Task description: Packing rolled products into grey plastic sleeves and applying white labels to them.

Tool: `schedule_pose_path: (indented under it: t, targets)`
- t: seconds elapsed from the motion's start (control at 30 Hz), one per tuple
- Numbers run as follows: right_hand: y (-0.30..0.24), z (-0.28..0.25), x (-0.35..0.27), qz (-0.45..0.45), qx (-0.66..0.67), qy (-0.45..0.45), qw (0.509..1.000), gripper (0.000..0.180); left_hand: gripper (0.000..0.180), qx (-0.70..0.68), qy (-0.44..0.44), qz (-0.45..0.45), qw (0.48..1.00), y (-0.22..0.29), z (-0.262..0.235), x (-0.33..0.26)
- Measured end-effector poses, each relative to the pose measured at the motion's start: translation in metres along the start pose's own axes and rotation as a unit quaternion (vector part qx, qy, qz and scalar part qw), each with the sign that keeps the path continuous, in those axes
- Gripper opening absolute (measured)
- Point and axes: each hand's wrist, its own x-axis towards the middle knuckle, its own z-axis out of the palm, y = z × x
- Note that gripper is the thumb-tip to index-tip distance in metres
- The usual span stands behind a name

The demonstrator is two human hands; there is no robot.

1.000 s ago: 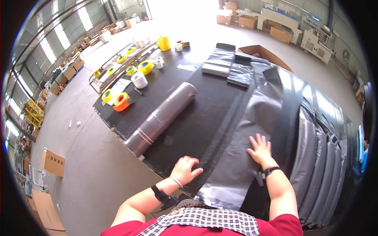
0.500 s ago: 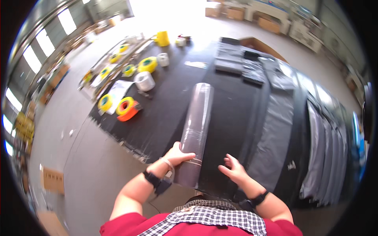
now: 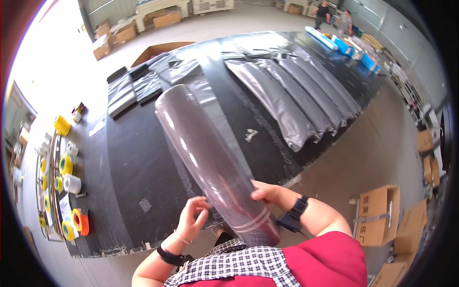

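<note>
A long roll of clear, purplish-grey plastic film lies slantwise in front of me, its far end to the left. Its near end, with pale bands around it, comes up to my checked apron. My right hand grips the roll's right side near that end. On the other side is my left hand, fingers apart and curved, fingertips close to the film. Whether they touch it I cannot tell. Beneath is a black-topped table.
Grey plastic bags lie in a row on the right, and folded black bags at the far left. Yellow tape rolls line the left edge. Cartons stand on the floor at right; two people are far off.
My view and body have turned right. The roll has come up toward me and tilted left. My left hand has let go of its side; my right hand, free before, now grips it.
</note>
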Motion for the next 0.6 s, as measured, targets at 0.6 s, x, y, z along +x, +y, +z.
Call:
schedule_pose_path:
  t: [0.6]
  targets:
    - [0.136, 0.003, -0.26, 0.058, 0.149, 0.191, 0.969, 0.1, 0.056, 0.524, -0.103, 0.082, 0.841, -0.027, 0.069, 0.125]
